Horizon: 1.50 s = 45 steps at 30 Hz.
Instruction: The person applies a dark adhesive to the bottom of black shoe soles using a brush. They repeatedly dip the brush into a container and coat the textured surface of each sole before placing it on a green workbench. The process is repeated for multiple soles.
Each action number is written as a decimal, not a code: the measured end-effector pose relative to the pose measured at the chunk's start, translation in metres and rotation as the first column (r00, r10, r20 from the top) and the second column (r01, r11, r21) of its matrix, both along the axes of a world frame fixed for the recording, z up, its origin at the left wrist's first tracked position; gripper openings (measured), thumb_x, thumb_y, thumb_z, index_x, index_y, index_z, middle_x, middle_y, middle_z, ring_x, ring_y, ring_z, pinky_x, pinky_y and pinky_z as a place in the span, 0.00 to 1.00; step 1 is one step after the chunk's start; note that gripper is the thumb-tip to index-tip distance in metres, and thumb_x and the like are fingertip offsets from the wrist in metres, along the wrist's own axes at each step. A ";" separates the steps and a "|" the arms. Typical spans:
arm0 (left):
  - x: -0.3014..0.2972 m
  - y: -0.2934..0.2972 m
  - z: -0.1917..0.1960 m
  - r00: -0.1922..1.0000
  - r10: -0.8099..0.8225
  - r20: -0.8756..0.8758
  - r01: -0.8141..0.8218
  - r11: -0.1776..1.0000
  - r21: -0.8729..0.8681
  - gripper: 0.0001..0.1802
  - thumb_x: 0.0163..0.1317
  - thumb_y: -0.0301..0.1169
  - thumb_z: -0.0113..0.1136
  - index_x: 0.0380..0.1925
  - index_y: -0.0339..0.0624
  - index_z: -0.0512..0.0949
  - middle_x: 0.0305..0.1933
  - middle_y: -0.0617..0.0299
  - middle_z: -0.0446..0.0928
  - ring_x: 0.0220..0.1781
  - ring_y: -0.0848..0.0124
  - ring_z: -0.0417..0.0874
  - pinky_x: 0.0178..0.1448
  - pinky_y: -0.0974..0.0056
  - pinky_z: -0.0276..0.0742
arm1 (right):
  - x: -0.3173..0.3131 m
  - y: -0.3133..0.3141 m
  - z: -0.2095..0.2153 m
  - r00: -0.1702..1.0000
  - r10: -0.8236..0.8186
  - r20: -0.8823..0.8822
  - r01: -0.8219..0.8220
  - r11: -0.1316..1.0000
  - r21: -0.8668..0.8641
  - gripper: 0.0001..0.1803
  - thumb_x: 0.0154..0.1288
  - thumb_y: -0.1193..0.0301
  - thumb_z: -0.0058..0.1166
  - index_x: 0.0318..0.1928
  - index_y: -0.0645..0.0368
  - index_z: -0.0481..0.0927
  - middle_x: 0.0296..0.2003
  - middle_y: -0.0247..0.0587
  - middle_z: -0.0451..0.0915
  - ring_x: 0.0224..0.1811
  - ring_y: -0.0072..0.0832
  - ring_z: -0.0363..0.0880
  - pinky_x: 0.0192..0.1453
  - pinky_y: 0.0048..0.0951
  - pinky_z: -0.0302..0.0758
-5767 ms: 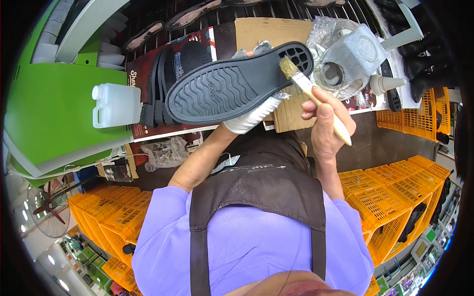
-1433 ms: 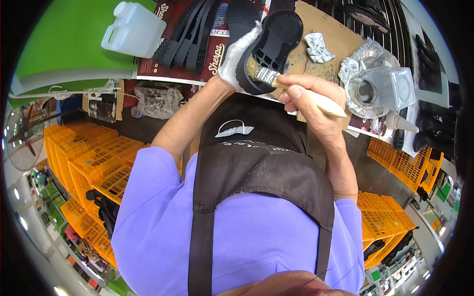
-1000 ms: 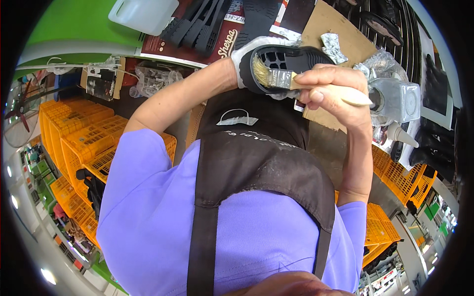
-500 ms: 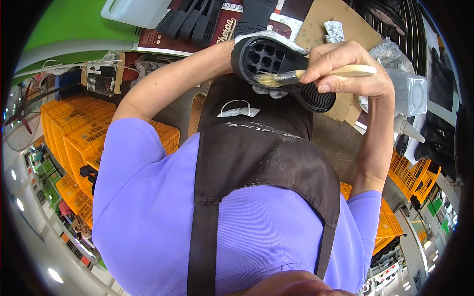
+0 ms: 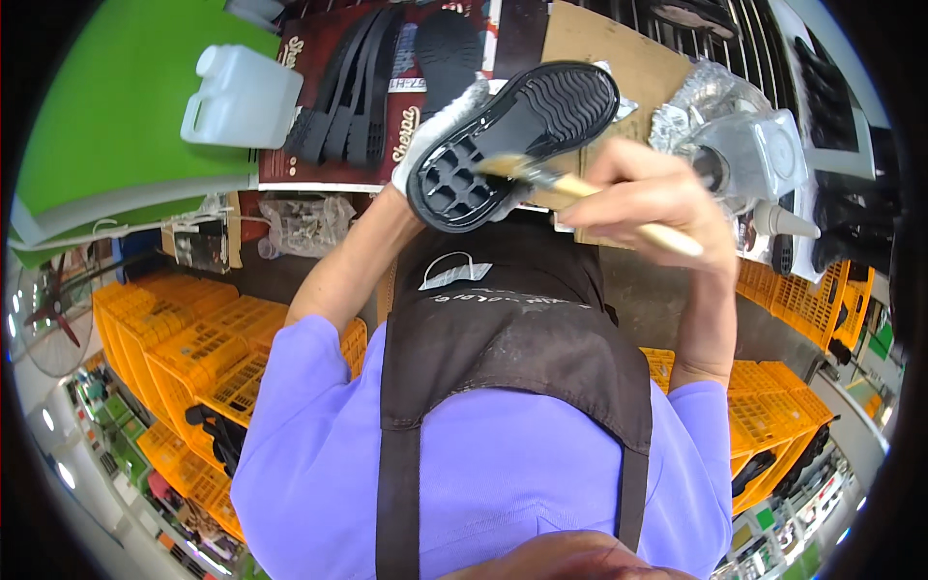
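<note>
A black shoe sole [image 5: 527, 130] is held up above the near edge of the work surface, its hollow grid-patterned heel at lower left and its ridged, wavy end at upper right. My left hand [image 5: 425, 140], in a white glove, closes around the sole from beneath and the left side; most of its fingers are hidden. In my bare right hand [image 5: 657, 193] is a paintbrush [image 5: 570, 186] with a pale wooden handle. Its light bristles touch or hover just over the sole beside the grid; motion blurs them. Wet-looking shine shows along the heel's inner rim.
Several black sole strips [image 5: 362, 87] and a flat black sole [image 5: 449, 58] lie on dark red cardboard. Left of them is a white plastic jug [image 5: 246, 97]. A clear plastic container [image 5: 764, 159] stands at right near crumpled plastic. Orange crates [image 5: 184, 329] are stacked at left and right.
The sole has turned, its ridged end swinging from lower right to upper right and its heel moving down and left. My left arm followed. The brush has shifted with my right hand.
</note>
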<state>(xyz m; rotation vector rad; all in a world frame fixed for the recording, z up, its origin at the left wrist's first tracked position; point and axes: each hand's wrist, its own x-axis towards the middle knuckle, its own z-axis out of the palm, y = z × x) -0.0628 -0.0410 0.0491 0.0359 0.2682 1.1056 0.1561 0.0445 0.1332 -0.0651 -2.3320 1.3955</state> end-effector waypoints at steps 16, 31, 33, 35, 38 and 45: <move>0.005 -0.020 0.020 0.996 -0.078 -0.029 0.072 0.981 -0.180 0.24 0.67 0.46 0.43 0.51 0.38 0.70 0.44 0.48 0.77 0.35 0.56 0.83 0.34 0.50 0.83 | 0.038 0.032 -0.025 0.863 -0.418 0.283 0.350 0.900 0.262 0.10 0.55 0.75 0.57 0.40 0.59 0.82 0.25 0.37 0.75 0.29 0.27 0.73 0.35 0.27 0.69; 0.009 -0.024 0.004 0.922 0.065 -0.381 -0.056 0.998 0.035 0.23 0.68 0.40 0.39 0.57 0.39 0.64 0.48 0.54 0.74 0.46 0.66 0.78 0.50 0.62 0.76 | 0.011 0.005 -0.027 0.827 -0.505 0.246 0.562 0.742 -0.366 0.12 0.62 0.66 0.52 0.39 0.61 0.80 0.20 0.28 0.73 0.22 0.12 0.68 0.26 0.16 0.66; 0.009 -0.023 0.001 0.928 0.100 -0.360 -0.096 0.995 0.029 0.23 0.69 0.41 0.36 0.57 0.38 0.64 0.49 0.52 0.74 0.44 0.64 0.79 0.50 0.60 0.76 | 0.007 0.006 -0.042 0.813 -0.575 0.088 0.578 0.816 -0.007 0.11 0.58 0.72 0.56 0.43 0.60 0.78 0.24 0.34 0.75 0.25 0.21 0.72 0.29 0.22 0.70; 0.012 -0.021 -0.001 0.948 0.114 -0.298 -0.130 0.991 -0.034 0.23 0.69 0.41 0.36 0.57 0.37 0.64 0.49 0.52 0.74 0.45 0.63 0.79 0.51 0.59 0.76 | -0.003 0.002 -0.051 0.858 -0.496 -0.134 0.513 0.810 0.285 0.12 0.56 0.75 0.58 0.42 0.60 0.78 0.25 0.37 0.75 0.26 0.26 0.74 0.31 0.25 0.72; 0.002 -0.015 -0.023 0.951 0.146 -0.272 -0.133 0.989 0.065 0.24 0.69 0.42 0.35 0.57 0.36 0.64 0.50 0.49 0.73 0.46 0.61 0.79 0.53 0.58 0.76 | -0.008 -0.034 -0.044 0.961 -0.252 -0.111 0.268 0.946 0.180 0.14 0.53 0.76 0.60 0.43 0.57 0.79 0.26 0.38 0.73 0.28 0.31 0.75 0.31 0.29 0.73; -0.006 -0.021 -0.032 0.992 -0.115 0.057 0.109 0.990 0.088 0.25 0.69 0.42 0.36 0.56 0.34 0.64 0.52 0.45 0.72 0.48 0.57 0.78 0.51 0.54 0.77 | -0.004 -0.002 -0.056 0.954 -0.287 -0.092 0.295 0.951 0.091 0.10 0.53 0.77 0.59 0.39 0.57 0.81 0.28 0.38 0.76 0.30 0.29 0.76 0.33 0.28 0.73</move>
